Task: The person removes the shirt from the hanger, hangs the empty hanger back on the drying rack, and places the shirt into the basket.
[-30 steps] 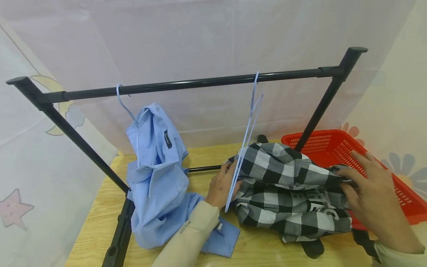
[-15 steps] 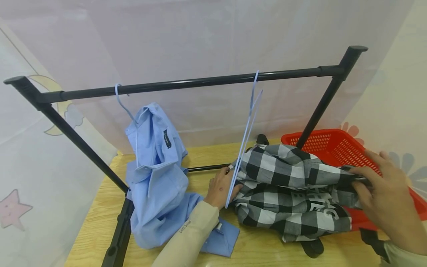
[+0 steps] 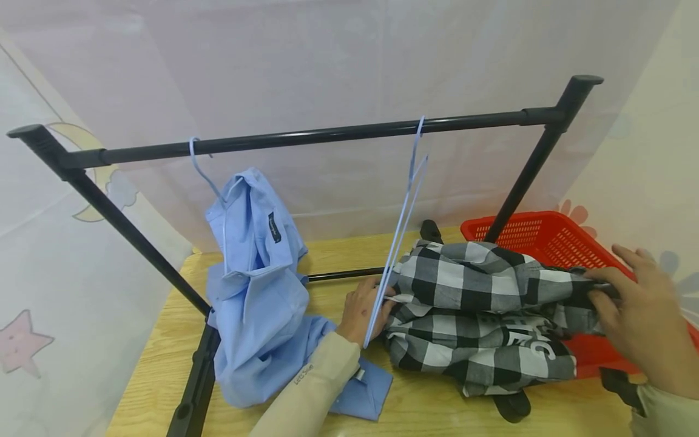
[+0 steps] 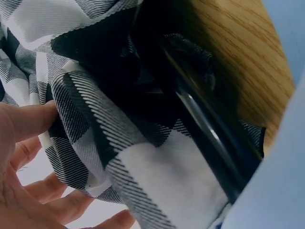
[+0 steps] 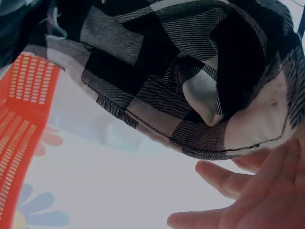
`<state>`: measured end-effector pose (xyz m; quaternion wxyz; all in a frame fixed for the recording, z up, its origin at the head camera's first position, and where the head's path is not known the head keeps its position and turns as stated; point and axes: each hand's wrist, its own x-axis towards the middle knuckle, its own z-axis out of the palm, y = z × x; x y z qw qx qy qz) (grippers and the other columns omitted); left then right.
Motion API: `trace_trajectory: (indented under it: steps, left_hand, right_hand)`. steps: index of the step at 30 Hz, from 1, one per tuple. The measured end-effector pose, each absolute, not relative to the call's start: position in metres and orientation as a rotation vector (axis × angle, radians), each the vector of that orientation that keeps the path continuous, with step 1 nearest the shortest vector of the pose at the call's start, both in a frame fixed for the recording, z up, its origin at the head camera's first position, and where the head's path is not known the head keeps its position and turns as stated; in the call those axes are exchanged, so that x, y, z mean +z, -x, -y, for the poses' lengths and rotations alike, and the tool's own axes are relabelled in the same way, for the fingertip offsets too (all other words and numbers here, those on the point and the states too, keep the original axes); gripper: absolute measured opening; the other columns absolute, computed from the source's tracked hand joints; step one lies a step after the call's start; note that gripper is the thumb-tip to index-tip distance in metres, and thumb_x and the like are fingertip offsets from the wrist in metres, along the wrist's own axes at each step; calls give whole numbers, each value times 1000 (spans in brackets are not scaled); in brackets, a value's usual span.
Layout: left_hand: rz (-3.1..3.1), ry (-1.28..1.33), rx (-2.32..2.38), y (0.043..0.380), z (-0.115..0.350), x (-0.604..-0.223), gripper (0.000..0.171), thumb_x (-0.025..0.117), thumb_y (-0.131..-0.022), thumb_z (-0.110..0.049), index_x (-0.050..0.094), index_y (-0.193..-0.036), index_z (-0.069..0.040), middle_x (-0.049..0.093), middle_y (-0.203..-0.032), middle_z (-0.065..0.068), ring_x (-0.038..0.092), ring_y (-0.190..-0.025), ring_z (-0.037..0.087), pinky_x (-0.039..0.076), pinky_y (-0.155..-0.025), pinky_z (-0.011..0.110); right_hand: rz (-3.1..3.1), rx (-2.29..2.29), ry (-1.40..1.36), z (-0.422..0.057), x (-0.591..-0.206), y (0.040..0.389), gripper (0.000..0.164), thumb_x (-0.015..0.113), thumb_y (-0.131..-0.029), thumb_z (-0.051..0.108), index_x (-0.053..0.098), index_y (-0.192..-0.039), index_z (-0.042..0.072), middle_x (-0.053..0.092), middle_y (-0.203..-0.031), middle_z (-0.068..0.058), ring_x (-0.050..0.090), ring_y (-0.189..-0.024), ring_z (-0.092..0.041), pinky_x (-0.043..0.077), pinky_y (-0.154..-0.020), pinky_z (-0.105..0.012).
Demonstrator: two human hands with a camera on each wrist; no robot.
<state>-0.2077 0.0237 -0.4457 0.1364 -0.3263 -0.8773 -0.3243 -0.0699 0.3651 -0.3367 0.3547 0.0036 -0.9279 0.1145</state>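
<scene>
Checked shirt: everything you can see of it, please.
Black, white and grey checked shirt, soft woven-looking cloth, stitched edge, white lettering partly hidden in folds. Bunched in layers over the wooden table, its right end raised in front of the red basket. The left hand pinches its left end, the right hand its right end. Pale-blue hanger crosses in front of its left end; contact unclear.

"Let's" on sleeve (image 3: 310, 387), checked garment (image 3: 486, 328) lettering unclear

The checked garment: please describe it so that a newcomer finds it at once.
Find the black rack on the table. Below its bar, between the left hand and right hand, is the bunched garment; its black, grey and white checks distinguish it from the plain blue shirt and red basket.
</scene>
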Motion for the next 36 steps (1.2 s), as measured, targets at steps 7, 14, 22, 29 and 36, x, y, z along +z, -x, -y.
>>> trace_trajectory:
  steps: [7, 14, 22, 29, 36]
  left_hand:
    - [2370, 1026, -971, 207, -25, -448, 8, 74, -90, -16, 73, -97, -11, 66, -107, 7, 66, -94, 22, 53, -73, 41]
    - [2378, 1057, -986, 206, -27, -450, 11, 71, -93, -19, 74, -101, -12, 66, -112, 8, 65, -99, 22, 54, -78, 41]
    - [2269, 1096, -1047, 204, -29, -446, 9, 74, -91, -12, 71, -99, -10, 66, -107, 9, 65, -96, 24, 53, -80, 38]
    - [2173, 1142, -1117, 201, -30, -444, 10, 73, -91, -7, 68, -99, -7, 65, -111, 17, 66, -101, 31, 54, -81, 41]
    - [2144, 1166, -1179, 200, -31, -442, 9, 72, -92, -6, 68, -100, -6, 65, -111, 18, 65, -102, 29, 54, -83, 39]
  right_hand:
    - [2545, 175, 196, -375, -345, 72, 24, 61, -77, -12, 57, -101, -13, 36, -139, -43, 20, -139, -60, 10, -111, -72]
    - [2828, 159, 459, -385, -353, 73, 22, 60, -86, 1, 58, -107, -8, 26, -141, -42, 7, -140, -60, 4, -101, -83]
    - [2977, 191, 458, -393, -368, 77, 25, 68, -81, 2, 63, -105, -4, 33, -127, -43, 13, -133, -62, -5, -92, -88]
    - [2985, 197, 414, -390, -373, 76, 43, 72, -76, 2, 57, -116, -5, 33, -129, -43, 12, -133, -61, -6, -93, -87]
    - [2951, 308, 267, -375, -364, 73, 66, 74, -79, 8, 41, -135, -2, 24, -142, -43, -3, -143, -56, -15, -97, -80]
